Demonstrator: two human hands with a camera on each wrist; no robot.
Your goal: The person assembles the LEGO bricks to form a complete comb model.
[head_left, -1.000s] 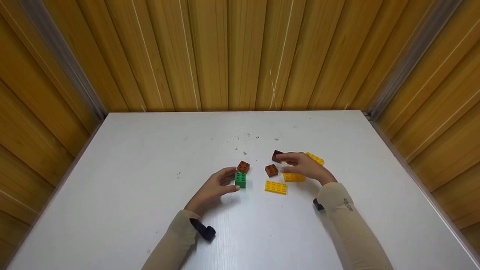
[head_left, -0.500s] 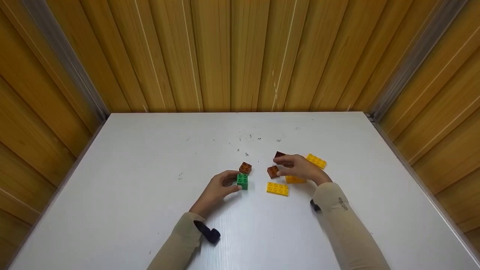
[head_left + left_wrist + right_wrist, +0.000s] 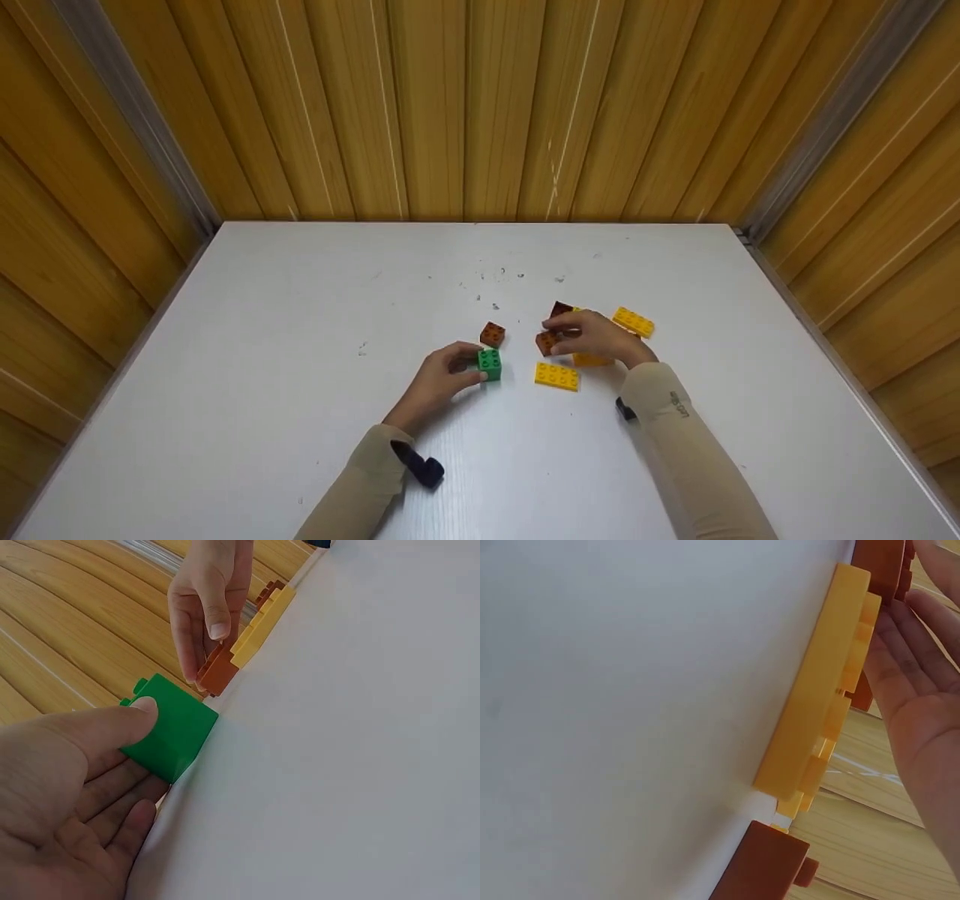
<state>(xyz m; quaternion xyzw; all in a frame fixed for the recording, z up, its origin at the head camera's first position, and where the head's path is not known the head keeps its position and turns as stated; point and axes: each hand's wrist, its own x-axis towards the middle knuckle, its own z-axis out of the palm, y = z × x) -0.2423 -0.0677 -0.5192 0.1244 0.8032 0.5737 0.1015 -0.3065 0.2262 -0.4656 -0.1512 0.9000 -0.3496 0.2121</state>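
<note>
In the head view my left hand pinches a green toy brick between thumb and fingers. The thumb lies on the brick's side in the left wrist view, with the other fingers behind and below. My right hand hovers low over the bricks on the right. Its thumb and index finger stand apart around a brown brick, with fingertips right at its edges. A yellow brick is partly hidden beneath this hand; its long side shows as a yellow brick in the right wrist view.
A second brown brick sits just behind the green one. One yellow brick lies between the hands, another yellow brick at far right. A dark brown brick shows beyond my right fingers. Corrugated panels stand behind the white table.
My right hand has shifted left and lower, bringing its thumb and index finger around the brown brick. My left thumb and fingers have closed onto the green brick, which has shifted slightly right.
</note>
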